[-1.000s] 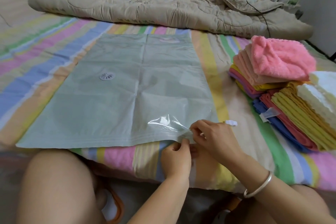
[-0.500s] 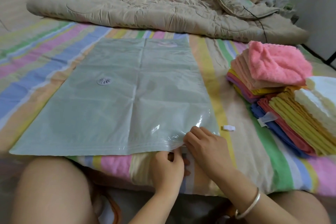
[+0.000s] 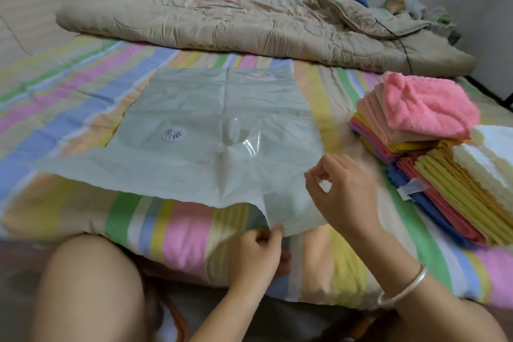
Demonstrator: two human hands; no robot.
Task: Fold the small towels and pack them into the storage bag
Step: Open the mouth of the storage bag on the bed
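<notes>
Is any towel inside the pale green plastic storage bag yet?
No: the pale green plastic storage bag lies flat and empty on the striped bed sheet, while the folded towels sit stacked beside it.

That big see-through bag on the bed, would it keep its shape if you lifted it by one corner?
Probably not. The storage bag looks thin and floppy: its near edge already sags over the bed where both hands pinch it. Glossy creases suggest slick film, likely light and prone to sliding.
</notes>
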